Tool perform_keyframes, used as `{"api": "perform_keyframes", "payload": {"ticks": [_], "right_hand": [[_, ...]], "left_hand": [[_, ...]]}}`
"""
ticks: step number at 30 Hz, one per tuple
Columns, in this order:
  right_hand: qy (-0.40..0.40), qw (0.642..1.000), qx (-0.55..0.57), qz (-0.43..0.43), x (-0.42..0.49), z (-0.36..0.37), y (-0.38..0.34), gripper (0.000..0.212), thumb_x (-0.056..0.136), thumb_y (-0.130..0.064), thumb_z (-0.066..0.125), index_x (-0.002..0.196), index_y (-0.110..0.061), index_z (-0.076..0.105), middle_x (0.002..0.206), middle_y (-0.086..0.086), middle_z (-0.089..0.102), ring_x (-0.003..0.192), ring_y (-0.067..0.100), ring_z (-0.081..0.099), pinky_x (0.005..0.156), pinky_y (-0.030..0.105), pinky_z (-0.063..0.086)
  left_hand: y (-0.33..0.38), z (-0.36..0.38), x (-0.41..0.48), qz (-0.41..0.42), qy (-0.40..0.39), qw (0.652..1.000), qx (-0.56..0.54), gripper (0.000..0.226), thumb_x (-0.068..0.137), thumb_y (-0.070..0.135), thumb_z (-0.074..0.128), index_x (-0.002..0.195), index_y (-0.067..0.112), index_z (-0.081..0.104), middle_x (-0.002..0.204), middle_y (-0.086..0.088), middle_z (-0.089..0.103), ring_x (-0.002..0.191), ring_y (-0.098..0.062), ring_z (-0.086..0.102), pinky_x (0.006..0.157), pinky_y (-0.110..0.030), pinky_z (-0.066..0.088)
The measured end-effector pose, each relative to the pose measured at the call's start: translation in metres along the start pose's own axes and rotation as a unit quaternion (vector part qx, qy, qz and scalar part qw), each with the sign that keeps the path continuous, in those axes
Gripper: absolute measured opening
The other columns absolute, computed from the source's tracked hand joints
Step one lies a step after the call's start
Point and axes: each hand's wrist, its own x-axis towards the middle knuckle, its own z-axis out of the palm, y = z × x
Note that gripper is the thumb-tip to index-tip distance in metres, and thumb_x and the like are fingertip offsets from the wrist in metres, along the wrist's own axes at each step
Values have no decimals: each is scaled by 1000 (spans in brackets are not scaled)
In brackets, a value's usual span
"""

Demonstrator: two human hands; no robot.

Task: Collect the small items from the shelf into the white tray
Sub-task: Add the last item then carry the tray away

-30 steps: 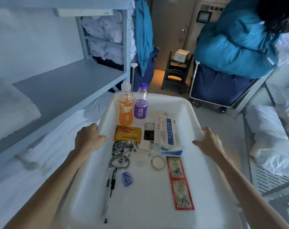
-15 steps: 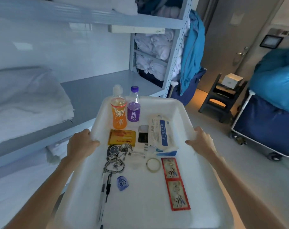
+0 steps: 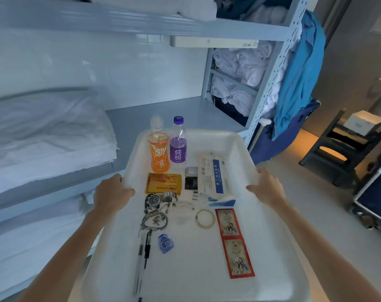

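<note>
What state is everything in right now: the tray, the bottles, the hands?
White tray, held at both side rims, loaded with items.
Orange bottle, upright, capped.
Purple bottle, upright, capped.
Watch, lying flat in tray.
Left hand, gripping left rim.
Right hand, gripping right rim.

Only the person's two arms show: a slim, bare left forearm (image 3: 72, 247) ending in the bare left hand (image 3: 111, 194), and a matching bare right forearm (image 3: 316, 243) ending in the bare right hand (image 3: 268, 186), both uncovered along their whole visible length.
</note>
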Motion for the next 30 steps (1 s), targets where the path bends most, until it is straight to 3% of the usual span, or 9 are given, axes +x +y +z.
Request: {"api": "perform_keyframes", "payload": {"ticks": [5,8,12,14,17,21,25,30], "right_hand": [[-25,999,-6,-23,54,22,-25,58,79,-25,66,129,-12,39,100,8,58,84,33,63,67,33,49],[-38,999,-5,-32,88,39,-45,55,79,-24,66,125,-12,40,92,6,56,81,30,61,64,33,49],[-39,998,-2,-48,138,61,-75,54,78,-23,67,125,-12,41,90,5,55,70,24,57,53,28,44],[-40,997,6,-59,161,71,-89,59,78,-22,67,129,-14,40,94,6,56,68,22,57,53,28,46],[-36,997,1,-63,193,88,-105,55,78,-22,66,126,-12,42,83,3,55,62,18,53,52,27,42],[-38,997,-9,-63,228,108,-119,52,78,-24,67,123,-8,44,84,2,52,69,20,53,57,29,41],[-50,996,-12,-68,263,125,-132,54,78,-26,67,123,-9,44,82,0,48,66,19,51,49,26,37],[-73,994,-14,-77,304,143,-145,50,80,-25,65,122,-11,43,77,1,52,67,19,50,52,26,38]], "left_hand": [[-6,9,43,-27,-12,999,14,27,68,28,72,81,11,55,75,-5,62,71,-27,60,64,-33,51],[-11,14,79,-35,-14,999,12,26,70,27,72,79,10,54,73,-5,61,68,-26,59,59,-31,48],[-12,19,129,-39,-16,999,26,29,72,27,71,87,7,56,79,-7,63,71,-26,59,63,-32,48],[-10,18,154,-46,-18,998,35,30,73,27,70,89,7,56,79,-8,62,70,-26,58,62,-30,46],[-8,18,187,-55,-18,997,55,30,74,27,69,89,5,55,81,-10,63,72,-28,59,63,-31,45],[-11,26,218,-75,-21,996,53,31,74,27,69,90,5,53,83,-10,62,75,-30,59,66,-33,48],[-14,38,246,-96,-20,994,51,32,74,27,70,93,6,54,83,-10,62,74,-29,57,63,-32,45],[-16,56,275,-122,-28,991,54,34,75,28,70,94,5,55,81,-9,61,74,-29,58,63,-32,46]]}}
